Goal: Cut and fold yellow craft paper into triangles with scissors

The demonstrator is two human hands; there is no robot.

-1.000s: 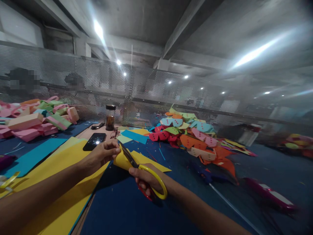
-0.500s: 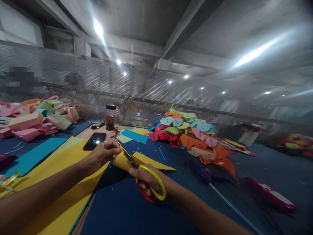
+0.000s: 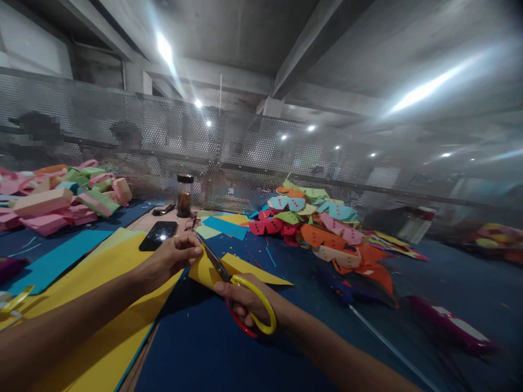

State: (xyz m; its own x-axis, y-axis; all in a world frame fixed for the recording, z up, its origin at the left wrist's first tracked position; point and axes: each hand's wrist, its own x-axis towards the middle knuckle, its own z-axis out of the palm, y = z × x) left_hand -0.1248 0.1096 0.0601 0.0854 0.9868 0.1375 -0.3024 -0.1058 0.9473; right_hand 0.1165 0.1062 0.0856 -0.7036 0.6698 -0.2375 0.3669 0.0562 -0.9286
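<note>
Between the two hands, just above the blue-topped counter (image 3: 196,343), is a small yellow paper piece (image 3: 243,267), curled at its near end and running to a point beyond the right hand's knuckles. The left hand (image 3: 174,256) pinches the edge of this piece between thumb and fingertips. The right hand (image 3: 241,299) is closed around the handles of the scissors (image 3: 223,271), one loop yellow and the other red; the blades lie across the paper, their tips close to the left hand's fingertips. How far the blades are parted is hard to tell.

Beneath the left forearm lie large yellow sheets (image 3: 114,258), with a blue strip (image 3: 61,261) farther out to the left. Just beyond the left hand rests a dark phone (image 3: 158,236), and behind it stands a lidded jar (image 3: 184,197). Ahead of both hands is a small blue sheet (image 3: 224,227). Beyond the right hand rises a heap of dotted paper shapes (image 3: 322,223) in red, orange, green and blue. To the right of the right forearm lies a magenta object (image 3: 451,326), blurred, with a pale label. Far left of the left hand is a pile of folded pink and green pieces (image 3: 69,201).
</note>
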